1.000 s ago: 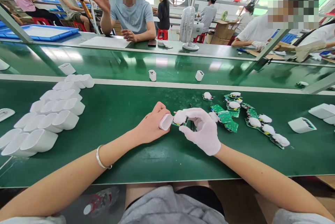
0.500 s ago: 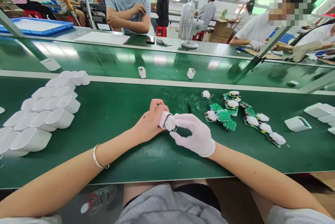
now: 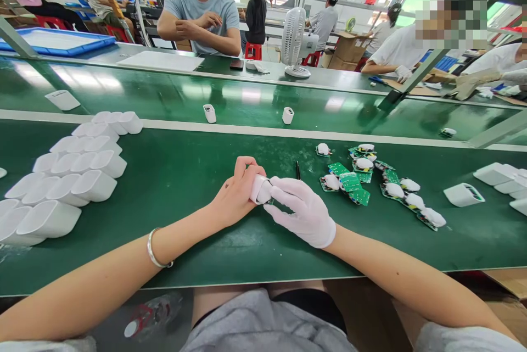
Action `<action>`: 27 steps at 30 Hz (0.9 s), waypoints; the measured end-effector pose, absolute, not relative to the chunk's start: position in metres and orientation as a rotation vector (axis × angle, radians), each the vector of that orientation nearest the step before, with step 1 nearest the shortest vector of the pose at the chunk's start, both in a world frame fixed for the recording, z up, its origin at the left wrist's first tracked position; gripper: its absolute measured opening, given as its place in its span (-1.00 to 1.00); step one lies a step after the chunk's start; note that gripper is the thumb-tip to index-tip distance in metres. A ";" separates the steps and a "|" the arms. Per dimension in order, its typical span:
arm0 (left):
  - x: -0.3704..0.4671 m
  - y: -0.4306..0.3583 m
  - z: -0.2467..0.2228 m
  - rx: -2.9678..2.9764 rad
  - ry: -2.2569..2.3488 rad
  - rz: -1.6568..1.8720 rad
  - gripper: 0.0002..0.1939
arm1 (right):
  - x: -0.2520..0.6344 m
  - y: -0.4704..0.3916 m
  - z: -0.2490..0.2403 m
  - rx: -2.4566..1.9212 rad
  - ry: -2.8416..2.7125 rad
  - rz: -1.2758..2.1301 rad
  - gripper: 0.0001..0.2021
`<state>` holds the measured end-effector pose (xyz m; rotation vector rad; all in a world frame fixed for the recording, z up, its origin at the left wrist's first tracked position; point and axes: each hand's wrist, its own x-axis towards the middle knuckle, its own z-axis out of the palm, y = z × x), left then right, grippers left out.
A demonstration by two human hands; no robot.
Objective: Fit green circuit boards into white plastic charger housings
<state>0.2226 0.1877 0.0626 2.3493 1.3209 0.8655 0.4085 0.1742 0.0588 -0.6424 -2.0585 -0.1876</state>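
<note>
My bare left hand [image 3: 234, 193] is wrapped round a white plastic housing [image 3: 256, 187], whose open end faces right. Pinched in the fingers of my gloved right hand [image 3: 307, 212] is a circuit board [image 3: 265, 194] with a white pad on it. Part of this board is inside the housing's mouth; how deep it goes is hidden. To the right of my hands lie loose green circuit boards [image 3: 352, 182] with white pads, some overlapping. A black pen-like tool [image 3: 298, 169] lies just beyond my right hand.
Rows of white housings [image 3: 68, 184] stand at left. More housings [image 3: 498, 173] and a single housing [image 3: 464, 194] lie at right. Beyond the pale strip, a green belt [image 3: 164, 96] carries a few housings. Across it are a fan [image 3: 293, 39] and seated people.
The circuit board has gone further into the housing, my right hand shifting slightly left with it. Housings and a board on the belt have moved left.
</note>
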 end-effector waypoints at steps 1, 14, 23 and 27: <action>0.223 0.187 0.063 2.336 1.322 0.872 -0.66 | 0.408 0.174 0.059 -0.640 -2.060 -0.184 -0.48; 0.223 0.190 0.060 2.320 1.336 0.980 -0.67 | 0.410 0.168 0.065 -0.654 -1.923 -0.064 -0.44; 0.223 0.188 0.059 2.348 1.343 0.987 -0.65 | 0.409 0.171 0.063 -0.621 -1.979 -0.131 -0.53; 0.222 0.187 0.059 2.433 1.334 1.030 -0.67 | 0.407 0.169 0.069 -0.598 -2.028 -0.195 -0.61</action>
